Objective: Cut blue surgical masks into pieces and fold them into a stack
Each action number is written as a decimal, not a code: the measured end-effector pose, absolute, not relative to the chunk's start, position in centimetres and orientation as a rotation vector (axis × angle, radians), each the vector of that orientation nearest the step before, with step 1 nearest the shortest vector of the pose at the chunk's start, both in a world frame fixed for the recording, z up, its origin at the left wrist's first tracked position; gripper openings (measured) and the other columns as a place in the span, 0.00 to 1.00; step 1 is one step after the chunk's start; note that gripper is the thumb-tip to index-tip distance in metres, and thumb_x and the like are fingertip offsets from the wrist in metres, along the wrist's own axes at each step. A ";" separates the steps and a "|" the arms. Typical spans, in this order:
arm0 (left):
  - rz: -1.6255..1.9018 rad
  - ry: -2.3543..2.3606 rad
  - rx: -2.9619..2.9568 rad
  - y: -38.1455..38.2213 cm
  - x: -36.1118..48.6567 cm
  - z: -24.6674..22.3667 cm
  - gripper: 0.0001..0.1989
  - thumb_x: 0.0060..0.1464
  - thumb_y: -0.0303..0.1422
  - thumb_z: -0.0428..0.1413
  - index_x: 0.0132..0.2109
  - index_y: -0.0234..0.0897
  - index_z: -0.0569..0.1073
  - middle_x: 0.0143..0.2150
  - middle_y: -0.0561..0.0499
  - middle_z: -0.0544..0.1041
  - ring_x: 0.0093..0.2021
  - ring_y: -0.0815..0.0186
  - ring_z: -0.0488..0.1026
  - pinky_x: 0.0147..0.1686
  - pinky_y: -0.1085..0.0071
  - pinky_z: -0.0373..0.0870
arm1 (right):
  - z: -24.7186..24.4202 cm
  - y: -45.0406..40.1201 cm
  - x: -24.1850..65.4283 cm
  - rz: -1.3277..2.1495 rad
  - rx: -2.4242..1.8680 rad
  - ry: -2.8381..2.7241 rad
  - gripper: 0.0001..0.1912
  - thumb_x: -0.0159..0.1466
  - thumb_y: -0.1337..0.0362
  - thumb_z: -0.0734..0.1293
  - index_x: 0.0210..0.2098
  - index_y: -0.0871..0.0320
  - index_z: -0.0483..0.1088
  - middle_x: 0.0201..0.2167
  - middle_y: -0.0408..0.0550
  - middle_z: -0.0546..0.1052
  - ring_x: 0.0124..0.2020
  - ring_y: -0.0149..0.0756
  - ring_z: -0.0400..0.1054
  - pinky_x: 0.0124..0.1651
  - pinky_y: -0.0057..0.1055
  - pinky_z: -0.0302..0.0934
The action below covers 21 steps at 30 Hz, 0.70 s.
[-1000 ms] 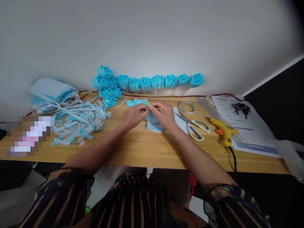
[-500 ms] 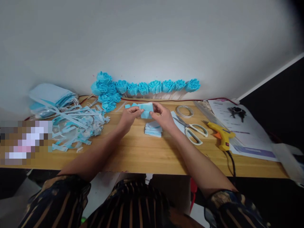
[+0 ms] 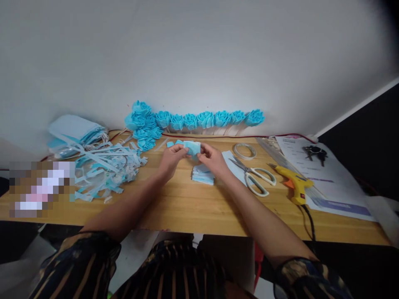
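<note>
A small light-blue piece of mask fabric is stretched between my two hands above the middle of the table. My left hand pinches its left side between thumb and fingers. At its right side, my right hand grips the edge the same way. Just below, a small stack of cut light-blue fabric pieces lies on the wood, partly under my right hand. Behind my left hand, small blue pieces rest on the table. White-handled scissors lie half open to the right, over a pale sheet.
Blue fabric flowers line the wall, several heaped at the left. Cut strips and stacked masks lie left. A tape roll, yellow glue gun with cord, keys and printed papers occupy the right.
The camera view has shifted slightly, so the table things sit a little lower. Both hands keep holding the fabric piece, whose folds look slightly different.
</note>
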<state>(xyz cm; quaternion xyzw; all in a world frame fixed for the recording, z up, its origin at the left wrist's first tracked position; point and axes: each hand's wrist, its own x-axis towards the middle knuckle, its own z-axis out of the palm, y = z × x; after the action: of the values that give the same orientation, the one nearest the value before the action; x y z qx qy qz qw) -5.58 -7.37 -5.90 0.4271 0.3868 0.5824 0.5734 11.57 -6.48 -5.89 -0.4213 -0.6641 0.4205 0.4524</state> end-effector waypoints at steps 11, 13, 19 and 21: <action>1.354 0.926 1.081 -7.9 -5.3 -5.8 0.16 0.44 0.41 0.69 0.29 0.34 0.75 0.29 0.53 0.76 0.31 0.68 0.74 0.40 0.68 0.73 | -5.7 -6.8 11.4 1.131 -1.032 -1.399 0.17 0.58 0.48 0.69 0.29 0.56 0.72 0.21 0.38 0.66 0.22 0.29 0.59 0.23 0.27 0.60; 1.353 0.877 1.028 -7.7 -5.2 -6.1 0.16 0.44 0.40 0.69 0.30 0.33 0.75 0.29 0.52 0.76 0.31 0.69 0.73 0.40 0.67 0.73 | -5.7 -6.9 11.3 1.179 -1.002 -1.344 0.17 0.57 0.47 0.70 0.30 0.56 0.73 0.23 0.39 0.68 0.23 0.29 0.60 0.24 0.26 0.62; 1.350 0.828 1.061 -7.5 -4.7 -6.7 0.18 0.41 0.39 0.71 0.35 0.33 0.77 0.34 0.51 0.79 0.34 0.68 0.74 0.38 0.70 0.72 | -5.7 -7.1 11.0 1.198 -0.972 -1.343 0.20 0.57 0.44 0.70 0.28 0.56 0.71 0.24 0.40 0.69 0.25 0.30 0.64 0.28 0.29 0.68; 1.322 0.824 1.090 -7.5 -4.7 -6.8 0.19 0.40 0.39 0.72 0.37 0.34 0.78 0.35 0.50 0.80 0.34 0.68 0.74 0.38 0.71 0.72 | -5.7 -7.1 11.1 1.169 -0.977 -1.392 0.22 0.57 0.43 0.70 0.26 0.56 0.69 0.22 0.39 0.67 0.24 0.30 0.63 0.28 0.29 0.68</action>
<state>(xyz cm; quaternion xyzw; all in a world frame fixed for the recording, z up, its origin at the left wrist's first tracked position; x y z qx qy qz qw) -4.72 -7.46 -6.82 0.4666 0.3529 0.5658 0.5811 11.07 -7.10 -5.67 -0.4064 -0.5789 0.4861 0.5133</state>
